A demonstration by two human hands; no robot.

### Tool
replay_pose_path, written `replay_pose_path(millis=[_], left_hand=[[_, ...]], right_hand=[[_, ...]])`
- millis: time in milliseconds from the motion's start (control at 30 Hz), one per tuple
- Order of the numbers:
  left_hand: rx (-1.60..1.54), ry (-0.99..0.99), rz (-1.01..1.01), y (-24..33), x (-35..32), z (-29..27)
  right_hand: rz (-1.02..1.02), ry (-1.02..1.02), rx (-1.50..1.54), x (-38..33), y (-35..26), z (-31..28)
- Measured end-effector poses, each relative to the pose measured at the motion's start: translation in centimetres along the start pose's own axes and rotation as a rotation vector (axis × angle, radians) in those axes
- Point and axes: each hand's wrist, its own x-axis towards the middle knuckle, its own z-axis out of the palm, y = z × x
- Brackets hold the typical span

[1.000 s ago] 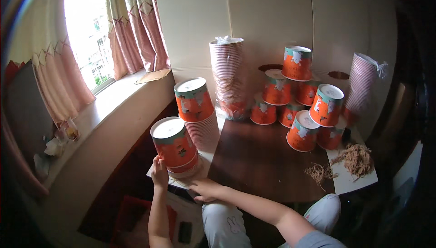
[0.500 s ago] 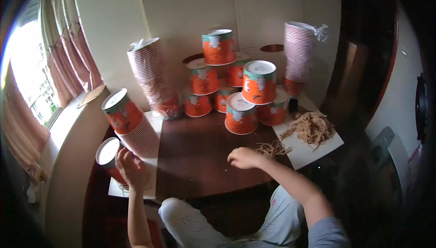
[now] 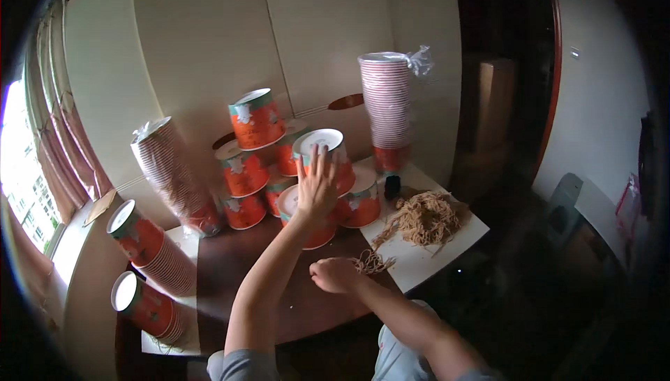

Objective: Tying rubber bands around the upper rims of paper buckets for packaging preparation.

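My left hand [image 3: 317, 189] reaches forward with fingers spread over the front of an upside-down orange and green paper tub [image 3: 321, 141]; whether it touches is hard to tell. That tub rests on other tubs, including a front one [image 3: 317, 234] partly behind my wrist. More upturned tubs are piled behind and to the left, topped by one tub [image 3: 255, 121]. My right hand [image 3: 333, 275] is closed low over the brown table [image 3: 230, 276], its grip hidden. A small tuft of brown shredded paper [image 3: 375, 261] lies just beyond its wrist.
A larger heap of shredded paper [image 3: 427, 220] sits on a white board [image 3: 453, 241] at right, near a small black object [image 3: 392, 185]. Bagged tub stacks stand at left [image 3: 174, 172] and right [image 3: 385, 102]. Two nested stacks [image 3: 160, 266] [image 3: 150, 311] lean at the left edge.
My left hand has left the near-left tub stack and moved across to the piled tubs. My right hand stays low beside the small tuft. The view has turned right.
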Motion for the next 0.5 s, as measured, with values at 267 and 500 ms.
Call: replay_pose_path(millis=[267,500], left_hand=[[-0.001,-0.002,-0.056,-2.1,4.0,1.3],[-0.737,0.045,-0.601,-6.6,-0.3,-8.7]], right_hand=[[0.093,0.205,0.057,0.3,2.2,-1.0],[0.298,0.381,0.236,0.2,5.9,-2.5]])
